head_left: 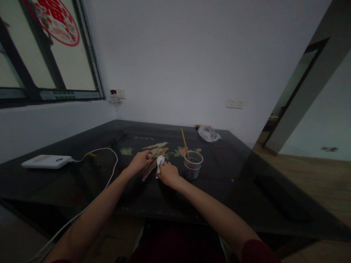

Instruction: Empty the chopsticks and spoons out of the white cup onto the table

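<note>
Chopsticks (153,162) under left hand (139,160) — right hand (168,174) pinching white spoon (160,161).

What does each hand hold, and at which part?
Left hand holds brown wooden chopsticks near their upper ends. Right hand pinches the small white spoon at its bowl.

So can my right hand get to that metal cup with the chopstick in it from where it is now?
Probably yes. The right hand, holding a white spoon, sits just left of the metal cup, with bare tabletop between them. Only the spoon in its fingers would hinder a grab.
</note>
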`<state>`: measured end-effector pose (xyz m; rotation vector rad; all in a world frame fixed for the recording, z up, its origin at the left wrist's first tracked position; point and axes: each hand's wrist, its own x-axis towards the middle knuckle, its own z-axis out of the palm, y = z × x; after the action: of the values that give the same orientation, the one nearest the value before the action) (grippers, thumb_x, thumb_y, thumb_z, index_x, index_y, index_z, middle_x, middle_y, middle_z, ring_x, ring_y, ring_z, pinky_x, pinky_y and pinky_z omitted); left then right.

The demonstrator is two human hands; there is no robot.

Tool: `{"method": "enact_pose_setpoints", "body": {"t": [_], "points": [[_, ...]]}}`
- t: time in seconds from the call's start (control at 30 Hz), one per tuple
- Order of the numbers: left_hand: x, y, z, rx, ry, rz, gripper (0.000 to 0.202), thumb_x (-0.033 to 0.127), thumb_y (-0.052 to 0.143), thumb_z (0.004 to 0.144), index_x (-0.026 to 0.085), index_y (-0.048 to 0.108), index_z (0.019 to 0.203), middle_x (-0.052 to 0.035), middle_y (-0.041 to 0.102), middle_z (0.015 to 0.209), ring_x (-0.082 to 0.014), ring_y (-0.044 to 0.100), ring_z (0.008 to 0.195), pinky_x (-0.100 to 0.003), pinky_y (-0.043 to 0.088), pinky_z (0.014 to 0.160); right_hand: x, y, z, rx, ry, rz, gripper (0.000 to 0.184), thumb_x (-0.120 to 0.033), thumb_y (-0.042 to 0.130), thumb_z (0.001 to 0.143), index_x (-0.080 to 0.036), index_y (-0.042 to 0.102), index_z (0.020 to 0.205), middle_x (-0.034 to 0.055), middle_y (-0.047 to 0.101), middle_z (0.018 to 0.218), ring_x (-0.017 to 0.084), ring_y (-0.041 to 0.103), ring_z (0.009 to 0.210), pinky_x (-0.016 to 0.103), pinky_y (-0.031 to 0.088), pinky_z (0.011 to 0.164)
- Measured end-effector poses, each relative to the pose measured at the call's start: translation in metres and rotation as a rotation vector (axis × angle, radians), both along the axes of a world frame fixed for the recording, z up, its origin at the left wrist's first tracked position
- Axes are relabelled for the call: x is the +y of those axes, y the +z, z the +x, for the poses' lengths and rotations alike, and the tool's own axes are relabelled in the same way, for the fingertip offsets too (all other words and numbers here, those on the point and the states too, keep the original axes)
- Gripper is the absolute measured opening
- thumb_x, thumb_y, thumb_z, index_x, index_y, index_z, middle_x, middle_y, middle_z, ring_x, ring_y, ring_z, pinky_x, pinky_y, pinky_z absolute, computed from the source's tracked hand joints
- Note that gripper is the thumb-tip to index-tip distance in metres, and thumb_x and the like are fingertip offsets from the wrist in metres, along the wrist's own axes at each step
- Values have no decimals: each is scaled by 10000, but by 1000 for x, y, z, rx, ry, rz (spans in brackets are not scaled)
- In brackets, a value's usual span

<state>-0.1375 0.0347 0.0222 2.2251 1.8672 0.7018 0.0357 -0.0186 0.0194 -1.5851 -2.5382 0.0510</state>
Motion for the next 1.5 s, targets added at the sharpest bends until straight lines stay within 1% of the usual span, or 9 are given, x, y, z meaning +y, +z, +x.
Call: {"method": "enact_pose_setpoints", "body": {"t": [0.27, 0.47, 0.6, 0.73, 0.9, 1.03, 1.27, 1.4, 1.5], "points": [[-4, -6, 13, -66, -130, 86, 339, 353, 507, 807, 176, 613, 1075, -22, 666, 765, -152, 600, 673, -219, 401, 602, 4, 0, -12, 34, -37, 50, 395, -401, 563, 846, -142, 575, 1145, 146, 576, 1208, 285, 523, 1089, 400, 471, 818], [-3, -12, 15, -55, -170, 78, 311, 345, 514, 801, 196, 611, 1056, -12, 663, 763, -148, 599, 673, -218, 381, 601, 4, 2, -3, 34, -7, 35, 418, -437, 504, 873, -144, 569, 1165, 149, 577, 1206, 288, 535, 1086, 399, 479, 817], [-2, -11, 14, 9, -132, 64, 304, 342, 519, 804, 201, 612, 1057, -19, 665, 762, -157, 603, 681, -216, 365, 588, -1, 8, 5, 42, 3, -1, 417, -474, 472, 877, -172, 575, 1145, 132, 606, 1163, 289, 564, 1063, 399, 489, 797], [-1, -10, 11, 70, -112, 35, 299, 373, 521, 811, 215, 621, 1045, -28, 673, 791, -167, 616, 703, -218, 368, 593, -9, 21, 16, 43, 23, -29, 380, -458, 491, 869, -205, 577, 1139, 114, 628, 1136, 285, 601, 1021, 397, 491, 774], [-6, -6, 11, 108, -69, -22, 331, 429, 501, 825, 231, 616, 1064, -45, 680, 845, -175, 625, 727, -217, 373, 598, -26, 46, 35, 101, 65, -40, 346, -440, 490, 878, -271, 581, 1165, 75, 661, 1083, 243, 631, 968, 345, 472, 763], [-10, -2, 10, 137, -22, -34, 319, 400, 515, 810, 232, 618, 1062, -63, 684, 913, -189, 629, 767, -223, 378, 598, -33, 67, 54, 222, 41, -1, 263, -387, 506, 881, -256, 643, 1063, 45, 691, 988, 200, 639, 911, 279, 454, 726], [-13, 4, 9, 131, -29, -21, 261, 344, 490, 824, 234, 642, 1005, -68, 684, 971, -219, 630, 889, -250, 425, 690, -8, 87, 100, 501, -105, 191, 191, -308, 520, 860, -223, 686, 902, 27, 707, 835, 159, 636, 758, 247, 446, 677], [-11, 4, 9, 150, -39, 1, 283, 342, 459, 843, 218, 640, 1022, -74, 675, 998, -225, 619, 902, -268, 441, 717, 15, 86, 123, 580, -211, 295, 168, -284, 534, 840, -216, 682, 883, 27, 695, 814, 158, 619, 755, 255, 440, 684], [-9, 2, 8, 162, -66, 38, 299, 354, 445, 854, 199, 642, 1017, -84, 667, 1003, -229, 609, 921, -282, 446, 763, 30, 80, 130, 576, -246, 293, 176, -289, 556, 831, -202, 673, 928, 28, 673, 804, 151, 596, 740, 252, 429, 673]]}}
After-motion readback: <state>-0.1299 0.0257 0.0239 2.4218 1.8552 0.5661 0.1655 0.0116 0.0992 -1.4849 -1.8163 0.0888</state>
